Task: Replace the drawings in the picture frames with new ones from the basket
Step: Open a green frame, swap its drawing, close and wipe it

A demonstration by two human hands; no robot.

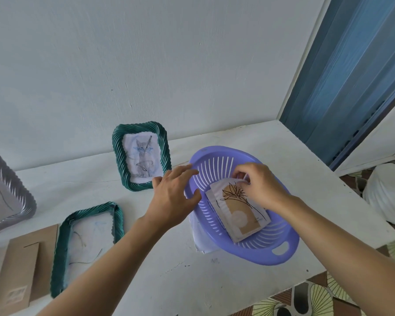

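Head view: right hand (261, 187) pinches drawing (237, 213) in basket (260, 258); left hand (173, 197), fingers relaxed, touches rim. Upright green frame (118, 156), flat green frame (59, 254) nearby; grey frame (23, 199) cut off.

Purple basket (281, 258) holds stacked drawings (237, 209); upright green frame (165, 153) shows a cat; second green frame (59, 249) lies flat.

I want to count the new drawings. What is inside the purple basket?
The purple basket holds a stack of drawings; the top drawing shows a black plant on tan. The right hand pinches the stack's far edge. The sheets beneath are covered, their number unclear.
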